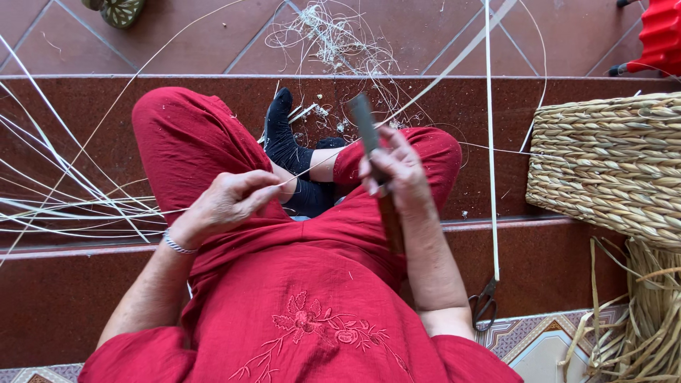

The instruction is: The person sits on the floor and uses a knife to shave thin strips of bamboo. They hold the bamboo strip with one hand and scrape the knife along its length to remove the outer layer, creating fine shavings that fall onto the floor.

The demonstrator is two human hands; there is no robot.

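I sit on red-brown steps in red clothes, knees apart. My left hand (228, 202) pinches the near end of a thin pale cane strip (425, 91) over my left thigh. The strip runs up and to the right, across the blade, toward the top of the view. My right hand (396, 169) grips a long knife (376, 167) by its dark handle, grey blade pointing away from me, thumb pressed near the strip. My feet in black socks (287, 145) rest on the lower step.
A woven straw basket (610, 167) stands at the right, with loose straw (638, 319) below it. Scissors (484, 301) lie on the step by my right elbow. Several pale cane strips (64, 198) fan out at the left. Shavings (337, 42) litter the tiled floor ahead. A red plastic object (660, 35) sits top right.
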